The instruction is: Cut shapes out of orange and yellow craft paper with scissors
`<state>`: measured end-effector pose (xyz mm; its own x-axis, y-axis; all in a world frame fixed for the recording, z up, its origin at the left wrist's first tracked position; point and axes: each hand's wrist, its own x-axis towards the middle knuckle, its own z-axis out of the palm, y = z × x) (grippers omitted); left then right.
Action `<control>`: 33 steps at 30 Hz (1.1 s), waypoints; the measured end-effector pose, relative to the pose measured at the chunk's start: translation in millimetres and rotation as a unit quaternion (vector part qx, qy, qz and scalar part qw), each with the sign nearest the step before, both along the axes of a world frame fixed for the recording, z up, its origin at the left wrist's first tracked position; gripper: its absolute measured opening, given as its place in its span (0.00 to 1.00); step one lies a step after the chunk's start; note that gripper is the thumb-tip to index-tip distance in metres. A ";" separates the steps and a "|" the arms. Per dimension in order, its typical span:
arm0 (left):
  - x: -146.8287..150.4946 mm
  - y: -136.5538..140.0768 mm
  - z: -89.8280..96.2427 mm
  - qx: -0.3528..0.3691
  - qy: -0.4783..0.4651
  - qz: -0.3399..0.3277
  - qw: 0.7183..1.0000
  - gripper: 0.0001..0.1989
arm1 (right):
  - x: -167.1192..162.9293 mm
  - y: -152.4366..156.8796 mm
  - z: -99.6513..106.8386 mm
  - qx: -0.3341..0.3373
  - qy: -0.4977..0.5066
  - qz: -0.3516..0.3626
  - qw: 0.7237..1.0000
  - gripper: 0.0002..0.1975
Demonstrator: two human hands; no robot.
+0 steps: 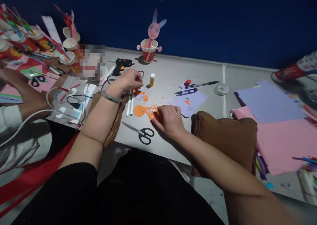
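Note:
My left hand (131, 80), with a bangle on its wrist, is closed with fingertips together above purple and orange scraps (140, 93); whatever it pinches is hidden. Curled around orange paper scraps (151, 112), my right hand (171, 120) has its thumb at their near edge. An orange paper disc (139, 111) lies to the left of those scraps, and a smaller orange disc (145, 98) sits between my hands. Black-handled scissors (142, 132) rest on the near side. Two white markers (130, 102) lie beneath my left hand, near a glue stick (152, 80) standing upright.
A rabbit-faced paper cup (149, 51) stands at the back, near a black glue gun (121, 66). Black thread snips (186, 92) lie on purple paper (195, 102). Brown leather-like pads (225, 139) flank the work area. At left are a co-worker's arm (32, 93) and a power strip (83, 101).

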<state>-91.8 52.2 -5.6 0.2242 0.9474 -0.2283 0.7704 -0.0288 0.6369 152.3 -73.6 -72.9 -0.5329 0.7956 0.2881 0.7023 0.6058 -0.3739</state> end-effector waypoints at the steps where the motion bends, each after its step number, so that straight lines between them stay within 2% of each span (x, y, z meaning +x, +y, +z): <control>1: 1.2 -0.7 1.0 0.010 0.017 -0.002 1.000 0.08 | 0.6 1.7 -1.7 -0.011 0.005 -0.010 1.000 0.23; 3: 4.0 -2.0 2.9 0.028 0.058 -0.001 0.998 0.07 | 1.8 4.6 -4.8 -0.023 0.001 -0.012 1.000 0.26; 7: 7.6 -3.4 6.0 0.022 0.076 -0.002 0.997 0.06 | 3.7 6.6 -4.7 -0.027 -0.024 -0.001 0.999 0.12; 10: 8.4 -4.0 7.6 0.026 0.078 -0.006 0.997 0.06 | 3.7 7.7 0.5 -0.029 -0.043 -0.010 0.999 0.09; 12: 8.7 -4.4 8.1 0.028 0.074 -0.011 0.997 0.06 | 2.2 9.6 3.0 -0.030 -0.054 0.016 0.998 0.14; 16: 8.7 -3.9 7.1 0.027 0.055 -0.013 0.998 0.06 | -2.4 12.7 0.9 -0.030 -0.093 0.137 0.986 0.37; 19: 7.8 -2.4 5.9 0.020 0.047 -0.004 0.999 0.06 | -2.3 11.3 -0.2 -0.031 -0.140 0.162 0.976 0.40; 23: 5.9 -2.5 8.0 0.004 0.043 -0.016 0.999 0.02 | 5.0 5.9 8.4 -0.031 -0.169 0.147 0.974 0.38; 28: 4.8 -6.4 11.0 -0.098 0.028 -0.095 0.990 0.03 | 14.0 0.1 23.6 -0.037 -0.187 0.139 0.972 0.34; 30: 4.5 -6.4 10.4 -0.099 0.031 -0.103 0.989 0.04 | 16.7 -0.7 27.2 -0.034 -0.170 0.139 0.975 0.29; 33: 3.4 -3.5 9.0 -0.047 0.065 -0.061 0.995 0.02 | 19.8 1.9 27.8 -0.022 -0.122 0.105 0.987 0.19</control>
